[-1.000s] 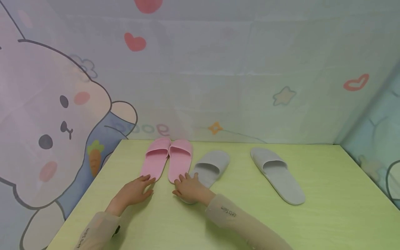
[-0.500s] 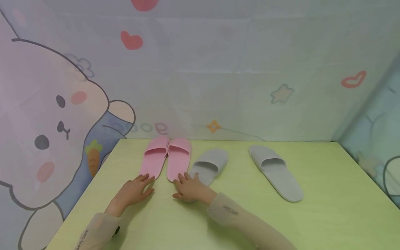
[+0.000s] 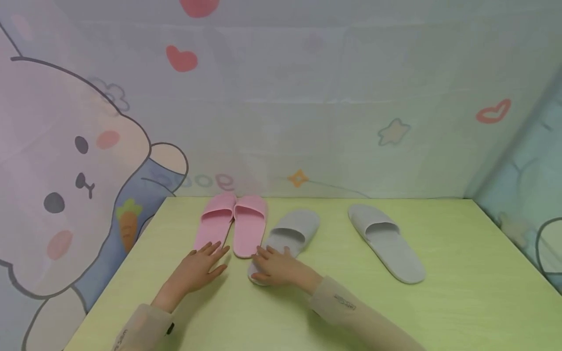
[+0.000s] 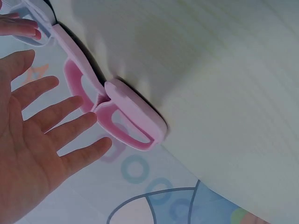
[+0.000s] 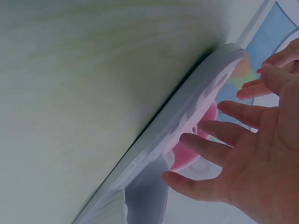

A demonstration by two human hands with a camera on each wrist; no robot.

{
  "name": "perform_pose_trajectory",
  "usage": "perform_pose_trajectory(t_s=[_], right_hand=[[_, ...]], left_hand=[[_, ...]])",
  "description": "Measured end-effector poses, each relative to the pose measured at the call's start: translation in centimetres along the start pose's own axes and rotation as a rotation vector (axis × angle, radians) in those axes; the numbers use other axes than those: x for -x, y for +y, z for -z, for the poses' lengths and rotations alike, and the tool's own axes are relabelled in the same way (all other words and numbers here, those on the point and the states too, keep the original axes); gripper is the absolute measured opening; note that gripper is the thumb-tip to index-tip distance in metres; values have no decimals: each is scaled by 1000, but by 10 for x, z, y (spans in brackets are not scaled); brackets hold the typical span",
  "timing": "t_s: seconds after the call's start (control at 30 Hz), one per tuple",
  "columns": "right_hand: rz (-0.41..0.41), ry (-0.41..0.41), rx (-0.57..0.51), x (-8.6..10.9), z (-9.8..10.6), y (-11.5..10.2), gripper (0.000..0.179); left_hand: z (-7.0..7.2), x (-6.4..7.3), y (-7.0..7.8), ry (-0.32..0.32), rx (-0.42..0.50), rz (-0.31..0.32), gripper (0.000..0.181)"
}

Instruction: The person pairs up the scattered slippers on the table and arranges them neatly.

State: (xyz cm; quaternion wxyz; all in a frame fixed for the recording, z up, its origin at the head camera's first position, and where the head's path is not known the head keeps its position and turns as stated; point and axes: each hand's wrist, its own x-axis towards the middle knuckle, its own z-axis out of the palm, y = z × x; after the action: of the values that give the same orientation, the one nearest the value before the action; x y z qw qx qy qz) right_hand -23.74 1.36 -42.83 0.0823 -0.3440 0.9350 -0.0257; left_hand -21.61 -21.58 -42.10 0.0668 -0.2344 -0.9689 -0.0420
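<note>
Two pink slippers lie side by side at the table's back left, toes to the wall. My left hand [image 3: 197, 267], fingers spread, is over the heel end of the left pink slipper [image 3: 215, 229]. In the left wrist view its palm shows bare, and it appears apart from the slippers. The right pink slipper [image 3: 249, 231] is fully visible. My right hand [image 3: 281, 268] hovers over the heel part of a tilted grey slipper [image 3: 303, 224], hiding some of its sole. The right wrist view shows its fingers [image 5: 205, 148] spread above that slipper, holding nothing.
A second grey slipper [image 3: 388, 243] lies apart on the right, toe pointing back left. The pale green table [image 3: 465, 263] meets a printed cloth wall [image 3: 316, 97] at its back edge. Another printed panel [image 3: 535, 185] stands at the right.
Both hands have drawn slightly right, away from the pink slippers' heels. The right pink slipper's heel and the near grey slipper's heel show more now. The slippers keep their places; the view shifts slightly.
</note>
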Motion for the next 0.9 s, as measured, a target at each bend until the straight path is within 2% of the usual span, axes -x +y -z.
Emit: perform_pose_trajectory(t_s=[0.4,0.9], right_hand=[[6,48,-47,21,7,11,55],[33,126,-149,46,4,32,53]], left_hand=[[4,-1,19,22,24,-26,46],[3,-6,36,61,46,-80,44]])
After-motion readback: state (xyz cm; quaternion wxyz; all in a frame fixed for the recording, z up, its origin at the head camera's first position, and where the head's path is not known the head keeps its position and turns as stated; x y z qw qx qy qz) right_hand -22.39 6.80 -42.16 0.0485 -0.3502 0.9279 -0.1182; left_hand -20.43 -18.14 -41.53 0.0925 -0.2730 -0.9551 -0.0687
